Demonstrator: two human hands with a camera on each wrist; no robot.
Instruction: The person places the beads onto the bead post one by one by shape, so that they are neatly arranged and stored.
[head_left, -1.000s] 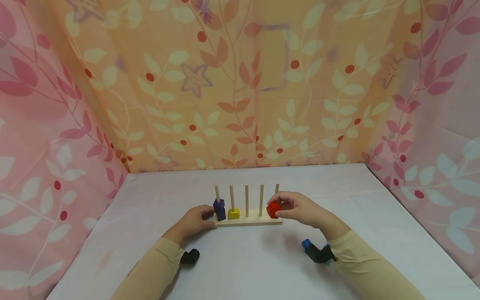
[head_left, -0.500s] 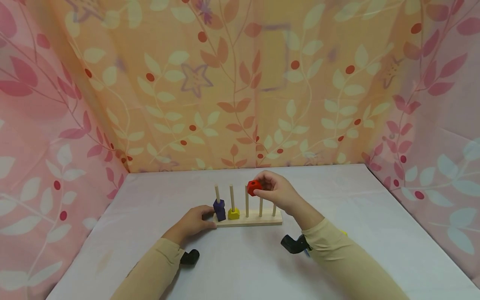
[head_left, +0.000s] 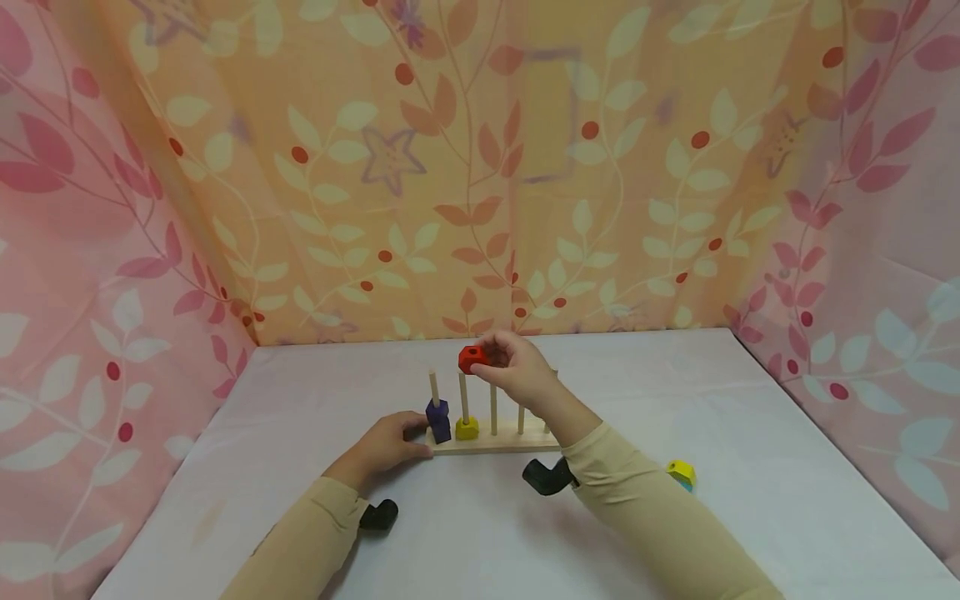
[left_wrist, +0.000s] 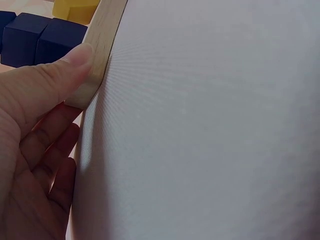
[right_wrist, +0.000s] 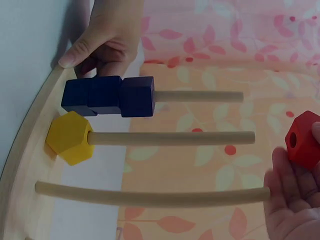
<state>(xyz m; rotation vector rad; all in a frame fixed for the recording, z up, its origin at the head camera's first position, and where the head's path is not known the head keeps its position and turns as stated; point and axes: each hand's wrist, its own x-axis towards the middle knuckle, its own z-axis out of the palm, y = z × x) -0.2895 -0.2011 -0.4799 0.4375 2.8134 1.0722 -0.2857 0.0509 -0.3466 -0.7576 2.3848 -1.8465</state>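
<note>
My right hand (head_left: 521,379) pinches a red block (head_left: 469,359) with a hole through it, up at the top of the second peg from the left. In the right wrist view the red block (right_wrist: 302,141) is apart from the peg's tip, its hole facing the peg. My left hand (head_left: 390,443) grips the left end of a wooden peg stand (head_left: 495,448), thumb on the base (left_wrist: 102,47). Dark blue blocks (head_left: 438,421) are stacked on the leftmost peg. A yellow block (head_left: 467,429) sits low on the second peg (right_wrist: 175,138).
To the right, a loose yellow block (head_left: 681,471) lies on the white table beside a light blue piece (head_left: 686,485), partly behind my right sleeve. The third peg (right_wrist: 150,198) stands bare. Patterned cloth walls (head_left: 480,208) rise at the back and sides.
My right hand has lifted the red block from the stand's right end and carried it left to above the second peg. The loose yellow block has come into sight. My left hand stays put.
</note>
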